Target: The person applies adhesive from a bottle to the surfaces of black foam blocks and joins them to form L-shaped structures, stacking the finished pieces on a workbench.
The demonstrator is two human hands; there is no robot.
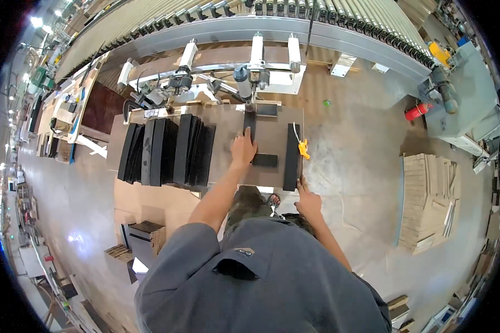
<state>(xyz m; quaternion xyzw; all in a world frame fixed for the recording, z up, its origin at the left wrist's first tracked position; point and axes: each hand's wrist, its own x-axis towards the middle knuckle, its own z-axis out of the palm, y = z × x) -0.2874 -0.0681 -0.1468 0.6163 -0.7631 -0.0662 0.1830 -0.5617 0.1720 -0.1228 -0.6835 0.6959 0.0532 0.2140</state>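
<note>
My left hand (243, 149) lies on the tabletop with its fingers stretched forward, against the near end of a narrow dark strip (250, 119) that runs under a machine head (256, 66). Just right of that hand is a short black block (265, 161). My right hand (309, 201) is at the table's near right corner, its index finger extended to the near end of a long black strip (292, 161); nothing shows in its grasp. Another small dark piece (267, 110) lies at the far edge.
Black panels (191, 150) stand in several leaning groups on the left of the brown table (222, 166). A yellow air gun (303, 149) hangs at the right edge. Stacked boards (428, 200) and a red extinguisher (418, 111) are at right; a roller conveyor (166, 33) runs behind.
</note>
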